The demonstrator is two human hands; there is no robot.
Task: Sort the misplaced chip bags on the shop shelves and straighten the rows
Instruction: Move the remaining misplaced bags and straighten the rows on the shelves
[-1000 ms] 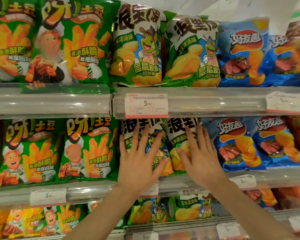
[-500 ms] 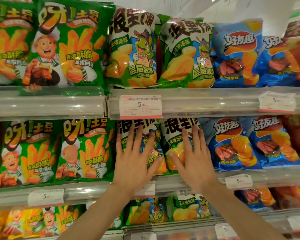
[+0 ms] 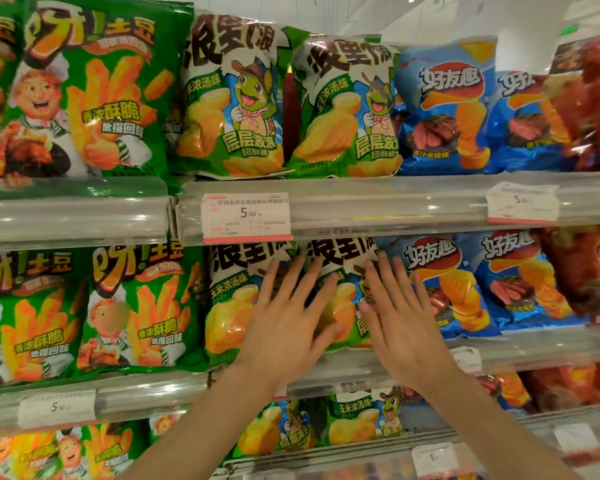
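Two green-and-white frog-print chip bags stand side by side on the middle shelf: the left one [image 3: 227, 313] and the right one [image 3: 343, 271]. My left hand [image 3: 284, 327] lies flat, fingers spread, across the seam between them. My right hand [image 3: 400, 323] rests flat on the right bag's right edge, next to a blue chip bag [image 3: 444, 271]. Neither hand grips anything. The hands hide much of the right frog bag.
Green fries-print bags [image 3: 136, 306] fill the left of the middle shelf, blue and red bags [image 3: 582, 271] the right. The top shelf repeats the same order. Clear plastic shelf rails [image 3: 378, 209] carry price tags [image 3: 246, 216]. A lower shelf holds more frog bags [image 3: 361, 420].
Both hands have slid a little to the right across the frog bags and stay flat on them. The camera view has shifted slightly.
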